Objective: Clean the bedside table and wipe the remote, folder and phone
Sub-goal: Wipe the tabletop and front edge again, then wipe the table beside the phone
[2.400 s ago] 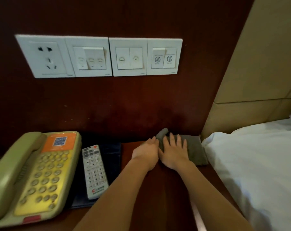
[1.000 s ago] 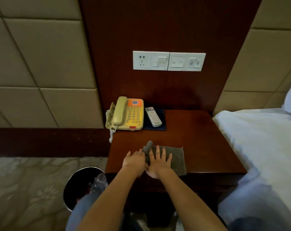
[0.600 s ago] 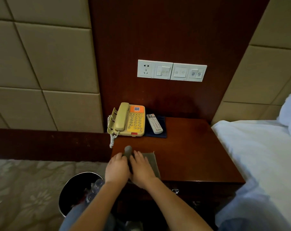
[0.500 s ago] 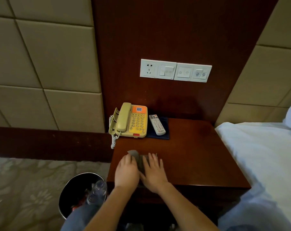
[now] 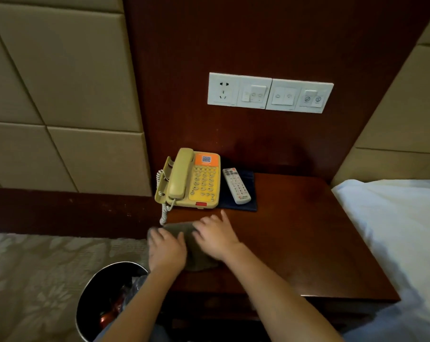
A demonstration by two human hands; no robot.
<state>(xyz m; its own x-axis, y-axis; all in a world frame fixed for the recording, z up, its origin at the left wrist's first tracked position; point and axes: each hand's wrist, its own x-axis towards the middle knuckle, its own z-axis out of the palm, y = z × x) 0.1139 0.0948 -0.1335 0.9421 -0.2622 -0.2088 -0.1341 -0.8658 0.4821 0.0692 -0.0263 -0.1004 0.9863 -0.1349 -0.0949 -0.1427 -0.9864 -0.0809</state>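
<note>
Now at the front-left edge of the worktop (image 5: 295, 230), both hands bear on a grey cloth (image 5: 182, 228) — seconds ago the same cloth lay at the back right corner beside the bed (image 5: 394, 218), then along the front edge. The right hand (image 5: 215, 239) lies flat on it, fingers spread. The left hand (image 5: 168, 250) covers the cloth's left end, its fingers too blurred to tell flat from gripping. Just above the cloth in the frame sits the phone (image 5: 194, 180), with the remote (image 5: 236, 186) beside it on the folder (image 5: 231, 207). Judging by that sweep, the bare worktop looks largely covered — phone, remote and folder are probably still to be wiped. A bin (image 5: 103, 299) stands at lower left.
</note>
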